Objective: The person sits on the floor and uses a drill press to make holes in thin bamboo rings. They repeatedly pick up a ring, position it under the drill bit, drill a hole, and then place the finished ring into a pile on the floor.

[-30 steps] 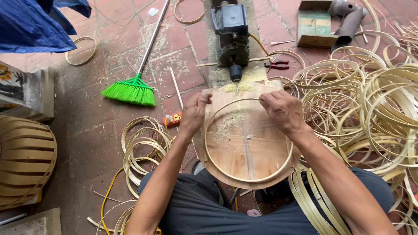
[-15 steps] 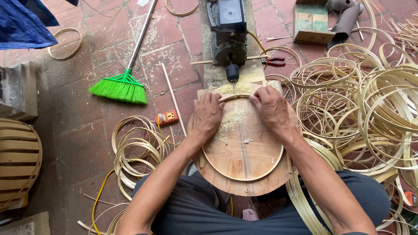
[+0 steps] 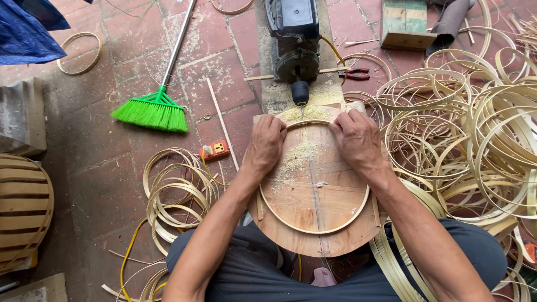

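Both hands press a thin bamboo hoop [image 3: 313, 228] flat on a round wooden board [image 3: 321, 237] resting on the person's lap. The left hand [image 3: 267, 142] and right hand [image 3: 356, 137] pinch the hoop's far edge, either side of the drill bit [image 3: 302, 110] of a motor [image 3: 295, 42]. Sawdust lies between them. Loose hoops [image 3: 475, 128] pile at right; a green broom [image 3: 152, 112] lies left.

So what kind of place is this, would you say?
Probably a small craft workshop making bamboo hoops: heaps of finished hoops on the brick floor, a floor-mounted drill, and sawdust on the wooden board under both hands.
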